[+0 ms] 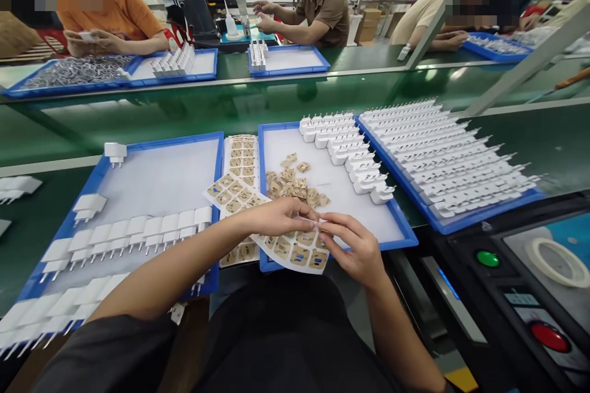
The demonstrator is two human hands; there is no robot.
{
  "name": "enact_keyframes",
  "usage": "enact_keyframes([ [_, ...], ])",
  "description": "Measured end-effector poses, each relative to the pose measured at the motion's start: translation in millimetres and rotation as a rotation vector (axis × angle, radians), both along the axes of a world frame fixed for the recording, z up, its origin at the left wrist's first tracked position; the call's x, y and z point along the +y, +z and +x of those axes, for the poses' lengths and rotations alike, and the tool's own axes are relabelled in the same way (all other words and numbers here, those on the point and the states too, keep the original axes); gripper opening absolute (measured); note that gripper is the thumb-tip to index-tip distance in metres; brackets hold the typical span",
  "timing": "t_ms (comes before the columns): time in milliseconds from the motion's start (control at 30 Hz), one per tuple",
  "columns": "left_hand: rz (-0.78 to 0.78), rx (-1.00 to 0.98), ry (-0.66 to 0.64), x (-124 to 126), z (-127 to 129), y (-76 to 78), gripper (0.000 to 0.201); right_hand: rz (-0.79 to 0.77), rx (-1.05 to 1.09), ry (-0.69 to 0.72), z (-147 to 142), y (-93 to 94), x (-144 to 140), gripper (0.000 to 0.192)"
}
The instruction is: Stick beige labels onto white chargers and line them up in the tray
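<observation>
Both bare forearms angle inward, left hand (pixel 281 216) and right hand (pixel 354 249) meeting fingertip to fingertip, pinched

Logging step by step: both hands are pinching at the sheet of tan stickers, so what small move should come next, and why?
Probably peel one sticker free of the sticker sheet. The left hand and the right hand meet fingertip to fingertip at its upper edge, seemingly pinching something small and pale that I cannot make out. Loose tan pieces already lie in the blue tray behind.
</observation>
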State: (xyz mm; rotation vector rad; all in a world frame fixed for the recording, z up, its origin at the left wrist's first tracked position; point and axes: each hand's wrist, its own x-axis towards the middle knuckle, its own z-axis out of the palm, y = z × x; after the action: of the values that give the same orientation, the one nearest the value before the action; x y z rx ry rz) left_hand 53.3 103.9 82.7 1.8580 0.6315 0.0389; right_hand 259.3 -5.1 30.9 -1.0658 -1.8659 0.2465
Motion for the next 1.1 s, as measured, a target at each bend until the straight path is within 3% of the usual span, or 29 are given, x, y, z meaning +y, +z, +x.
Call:
enact_keyframes([
  [200, -0.051, 0.023, -0.006, 1, 1, 0.2, 0.032, -0.008, 0.002, -0.026, -1, -5.1, 3, 0.02],
  [433, -0.065, 0.062, 0.026, 8, 4, -9.9, 0.033, 0.01, 0.116, -0.02, 9, -11.4, 1, 0.013],
  [533, 0.091, 0.156, 0.003, 11, 8, -14.3, 0.03, -0.051, 0.307, -0.037, 22, -21.6, -4, 0.01],
  [600, 0.299, 0.219, -0.028, 13, 19, -17.8, 0.027, -0.1, 0.383, -0.045, 30, -29.3, -7, 0.008],
  [733, 0.824, 0.208, 0.101, 21, 67, -27.4, 0.04, -0.179, 0.381, -0.052, 38, -40.0, -10, 0.006],
  [800, 0.998, 0.122, 0.132, 26, 100, -34.2, 0.051, -0.191, 0.389, -0.064, 39, -42.4, -10, 0.006],
  [900, 1.095, 0.079, 0.155, 30, 145, -47.7, 0.062, -0.186, 0.405, -0.061, 39, -44.5, -10, 0.006],
  [967, 1.084, 0.088, 0.201, 31, 165, -55.8, 0.055, -0.181, 0.414, -0.048, 40, -46.0, -10, 0.007],
  [1100, 1.016, 0.038, 0.262, 30, 169, -53.6, 0.028, -0.191, 0.436, -0.075, 42, -50.2, -9, 0.006],
])
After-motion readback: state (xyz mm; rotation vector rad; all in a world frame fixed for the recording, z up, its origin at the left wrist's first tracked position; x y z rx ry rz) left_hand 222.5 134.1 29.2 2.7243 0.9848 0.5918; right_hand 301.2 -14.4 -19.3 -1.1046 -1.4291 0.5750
